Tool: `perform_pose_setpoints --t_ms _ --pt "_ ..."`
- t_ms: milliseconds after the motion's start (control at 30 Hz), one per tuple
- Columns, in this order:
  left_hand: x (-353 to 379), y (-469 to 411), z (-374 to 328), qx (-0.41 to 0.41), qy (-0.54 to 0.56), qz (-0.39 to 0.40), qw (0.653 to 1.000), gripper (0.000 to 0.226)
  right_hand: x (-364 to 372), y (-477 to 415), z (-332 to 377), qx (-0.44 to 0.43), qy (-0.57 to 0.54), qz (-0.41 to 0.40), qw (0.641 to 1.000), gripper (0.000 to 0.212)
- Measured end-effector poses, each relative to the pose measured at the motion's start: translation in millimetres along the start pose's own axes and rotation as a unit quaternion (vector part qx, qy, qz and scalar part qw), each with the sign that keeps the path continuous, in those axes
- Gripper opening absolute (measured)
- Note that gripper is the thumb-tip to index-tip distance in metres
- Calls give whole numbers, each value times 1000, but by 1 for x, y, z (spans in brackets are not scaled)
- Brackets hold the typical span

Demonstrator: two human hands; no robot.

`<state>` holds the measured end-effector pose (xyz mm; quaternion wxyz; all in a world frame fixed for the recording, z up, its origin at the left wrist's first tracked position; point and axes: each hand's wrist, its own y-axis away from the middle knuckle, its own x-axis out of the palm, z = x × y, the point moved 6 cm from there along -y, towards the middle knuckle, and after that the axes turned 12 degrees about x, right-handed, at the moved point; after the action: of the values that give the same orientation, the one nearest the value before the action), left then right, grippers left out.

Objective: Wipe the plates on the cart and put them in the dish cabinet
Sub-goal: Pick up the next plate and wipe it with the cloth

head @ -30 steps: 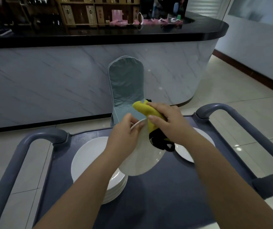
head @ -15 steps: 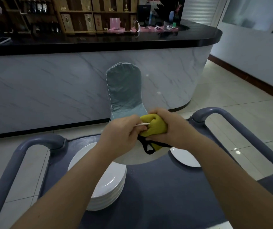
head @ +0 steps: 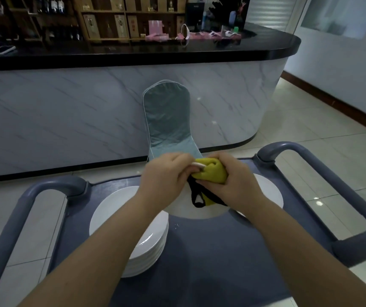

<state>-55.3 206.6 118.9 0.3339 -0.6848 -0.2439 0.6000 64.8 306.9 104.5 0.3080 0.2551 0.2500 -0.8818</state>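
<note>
Chair [head: 168, 120] — before marble counter [head: 67, 116]

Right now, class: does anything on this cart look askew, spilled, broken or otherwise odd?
Nothing stands out. The stack of white plates sits evenly on the cart, a single plate lies flat, and the left hand holds a plate while the right hand wipes with the yellow cloth.

Glossy white glazed plates [head: 120, 209], soft yellow cloth [head: 213, 172], matt grey cart [head: 221, 262].

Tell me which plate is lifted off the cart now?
The plate between both hands: left hand holds its rim, right hand presses the yellow cloth on it. The stack and single plate lie flat.
</note>
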Motion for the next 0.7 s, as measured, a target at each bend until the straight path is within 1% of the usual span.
perform_pose_setpoints --t_ms 33,100,133,167,200,267,300,333,367,400,433,467,500,533,600,633,700 --pt "-10 -9 -1 5 -11 -24 1000 28 -6 -3 11 -19 -9 -3 1000 43" --pt "-30 -21 3 5 3 -72 997 19 -21 -11 29 -46 -41 5 998 44" --pt "-40 -25 7 -22 28 -99 994 14 -29 -15 34 -49 -59 5 997 46" --pt "-49 -25 15 -79 67 -134 985 10 -37 -17 36 -44 -79 -6 996 47" --pt "-54 -20 25 -155 116 -183 964 10 -42 -18 33 -31 -103 -27 994 45" --pt "-50 5 38 -299 194 -288 889 18 -41 -11 15 18 -189 -68 979 40" --pt "-43 21 39 -343 221 -319 856 19 -35 -4 2 52 -232 -77 968 38" --pt "-33 34 38 -365 235 -312 845 18 -27 3 -11 83 -253 -80 961 37" --pt "-21 44 37 -372 234 -274 855 18 -19 9 -22 103 -251 -79 959 37" --pt "-9 52 35 -369 219 -218 877 16 -13 15 -31 113 -235 -74 962 36" --pt "0 57 34 -344 179 -158 908 16 -11 19 -37 116 -217 -71 967 35" --pt "2 56 30 -293 123 -107 942 22 -11 20 -38 111 -194 -67 972 35" --pt "2 48 24 -225 63 -61 970 30 -13 19 -36 99 -163 -58 980 35" --pt "2 36 15 -154 22 -30 987 38 -14 16 -29 76 -122 -45 989 34" --pt "-6 7 -7 -43 -9 6 999 42 -15 10 -4 7 -37 -11 999 37" --pt "-15 -8 -18 0 -32 5 999 40 -16 7 10 -28 -13 -5 1000 40" --pt "-37 -34 -28 48 -80 -21 995 37 -27 1 34 -62 -27 -7 998 39"
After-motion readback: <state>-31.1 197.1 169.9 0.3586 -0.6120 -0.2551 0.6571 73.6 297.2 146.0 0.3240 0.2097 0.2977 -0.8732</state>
